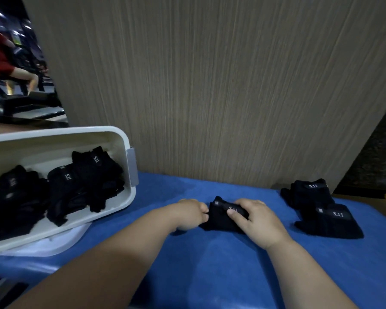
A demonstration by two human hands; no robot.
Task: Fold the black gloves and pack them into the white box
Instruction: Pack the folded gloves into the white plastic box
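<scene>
Gripping one glove (221, 219), two gloves (308, 194) (331, 223) aside

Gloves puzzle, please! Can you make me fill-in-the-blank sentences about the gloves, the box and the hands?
1. The left hand and the right hand hold one glove on a ____ cloth.
2. The white box, with gloves in it, sits on the person's ____ side.
3. The spare gloves beside the right hand have labels reading ____.

Missing words: blue; left; 5.11
</scene>
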